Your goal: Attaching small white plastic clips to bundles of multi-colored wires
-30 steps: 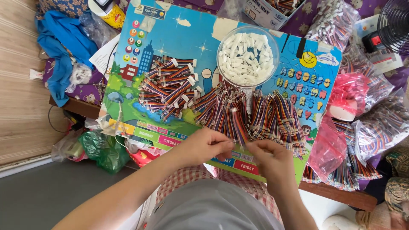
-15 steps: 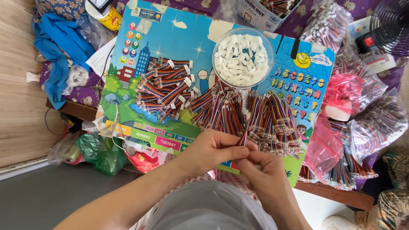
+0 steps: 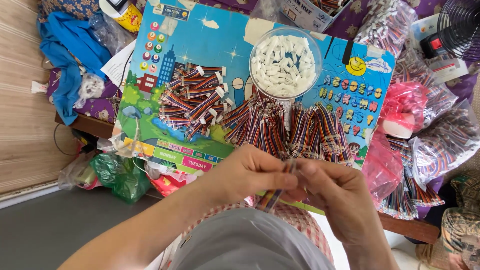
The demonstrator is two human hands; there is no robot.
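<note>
Both hands are close together, low in the middle of the view, just above the person's lap. The left hand is curled, and its thumb and fingers pinch a short bundle of striped wires. The right hand meets it from the other side, and its fingertips pinch the top end of the same bundle. The bundle hangs down between the two hands, with its lower end showing under the left hand. Its colours are red, blue, orange and dark.

Past the hands lies a bright blue picture board that sits on the worktop. It has a drawn city, a sun and coloured letters on it. On the board, right beyond the hands, is a long row of loose striped wires. To the left of that row is a pile of wires with white ends. A clear round bowl stands at the far side of the board, full of small white plastic plugs.

On the right are clear bags of more wires and a pink bag. A black fan is in the top right corner. On the left are a blue cloth and a green bag low down.
</note>
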